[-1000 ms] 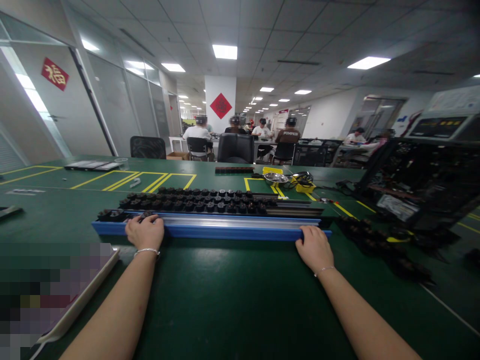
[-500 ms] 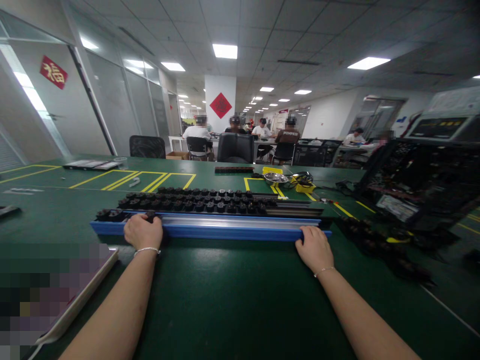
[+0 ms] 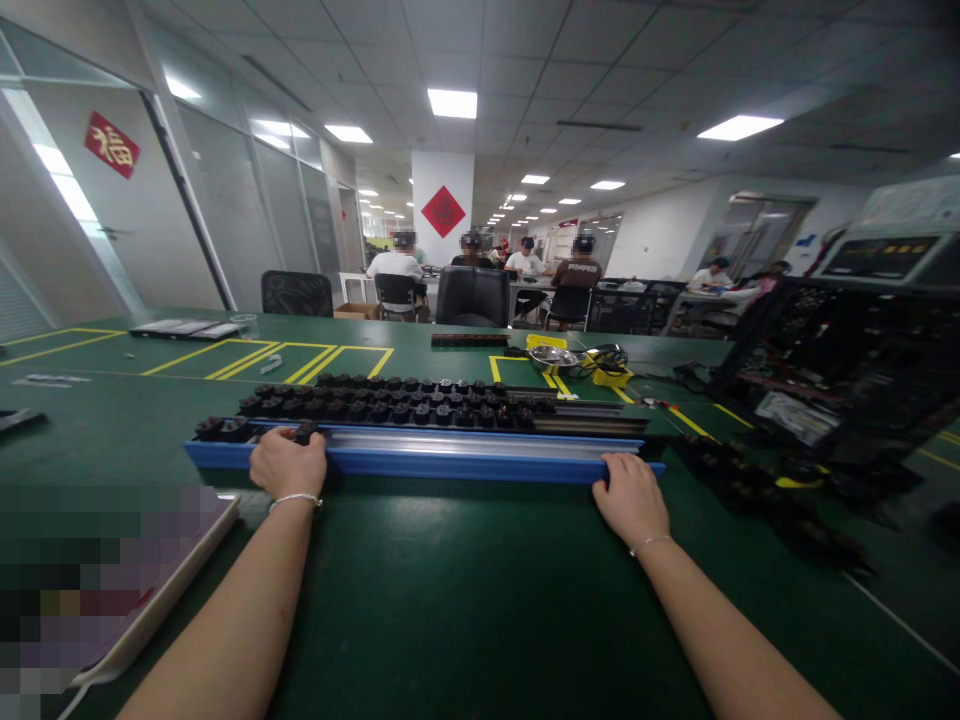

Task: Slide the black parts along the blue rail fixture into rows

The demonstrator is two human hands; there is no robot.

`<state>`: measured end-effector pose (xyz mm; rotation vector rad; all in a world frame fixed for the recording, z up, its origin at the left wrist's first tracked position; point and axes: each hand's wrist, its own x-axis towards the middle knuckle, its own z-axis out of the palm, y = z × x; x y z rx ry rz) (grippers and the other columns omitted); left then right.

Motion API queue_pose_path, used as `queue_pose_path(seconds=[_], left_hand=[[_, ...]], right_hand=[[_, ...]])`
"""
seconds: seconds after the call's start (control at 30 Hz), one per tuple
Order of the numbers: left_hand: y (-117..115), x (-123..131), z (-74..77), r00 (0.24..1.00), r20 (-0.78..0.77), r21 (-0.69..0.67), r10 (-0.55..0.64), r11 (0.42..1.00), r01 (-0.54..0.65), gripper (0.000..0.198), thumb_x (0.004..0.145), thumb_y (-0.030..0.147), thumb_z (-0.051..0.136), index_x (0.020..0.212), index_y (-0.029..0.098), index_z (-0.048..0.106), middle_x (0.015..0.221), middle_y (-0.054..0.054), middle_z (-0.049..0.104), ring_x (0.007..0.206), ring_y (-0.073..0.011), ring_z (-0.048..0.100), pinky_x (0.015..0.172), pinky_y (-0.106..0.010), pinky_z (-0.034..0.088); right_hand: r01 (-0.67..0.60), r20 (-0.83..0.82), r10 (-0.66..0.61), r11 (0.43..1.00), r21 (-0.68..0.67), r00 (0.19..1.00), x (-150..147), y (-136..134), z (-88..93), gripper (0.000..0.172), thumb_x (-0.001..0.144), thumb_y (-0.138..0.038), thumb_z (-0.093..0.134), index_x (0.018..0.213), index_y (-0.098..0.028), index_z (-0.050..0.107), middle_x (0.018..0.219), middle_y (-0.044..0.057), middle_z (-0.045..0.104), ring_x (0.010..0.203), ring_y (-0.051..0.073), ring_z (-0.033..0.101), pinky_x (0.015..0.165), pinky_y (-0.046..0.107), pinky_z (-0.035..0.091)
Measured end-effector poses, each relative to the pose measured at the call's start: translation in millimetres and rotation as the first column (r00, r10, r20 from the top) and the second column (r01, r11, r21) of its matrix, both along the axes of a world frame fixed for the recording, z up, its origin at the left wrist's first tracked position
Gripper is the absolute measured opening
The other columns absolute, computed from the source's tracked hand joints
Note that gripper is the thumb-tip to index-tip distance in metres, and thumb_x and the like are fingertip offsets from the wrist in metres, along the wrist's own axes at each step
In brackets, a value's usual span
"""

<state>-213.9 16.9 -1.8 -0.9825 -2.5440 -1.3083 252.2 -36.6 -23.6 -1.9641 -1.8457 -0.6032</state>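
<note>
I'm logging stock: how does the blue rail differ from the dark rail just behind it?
The blue rail has a blue front wall; the dark rail looks dull gray-black.
The blue rail shows a few black modules near its left end; the dark rail bears them along most of its length.
The left hand and right hand are at the blue rail, not the dark rail.
Both lie lengthwise across the green table.

The blue rail [image 3: 465, 467] lies crosswise on the green table [image 3: 480, 610] — long, straight, with a shiny silver channel [image 3: 487, 442] along its upper side. Two dark, knobbly pieces [image 3: 223, 429] sit side by side at its left end; another black piece [image 3: 304, 432] (partly hidden) stands to their right.
</note>
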Motion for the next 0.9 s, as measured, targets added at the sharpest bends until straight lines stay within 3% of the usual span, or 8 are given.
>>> queue_pose_path(seconds=[0.9], left_hand=[[-1.9,8.9,3.0,0.996,-0.046,-0.054,-0.077,0.996,0.074,0.046,0.066,0.043,0.057,0.102,0.015,0.056,0.103,-0.016,0.062,0.102,-0.0337,0.056,0.089,-0.046,0.041]], right_hand=[[-0.011,-0.011,0.011,1.0,0.007,1.0,-0.6,-0.5,1.5,0.033,0.077,-0.019,0.044,0.106,-0.011,0.059,0.109,0.014,0.059,0.111,0.025,0.046,0.098,0.039,0.035]])
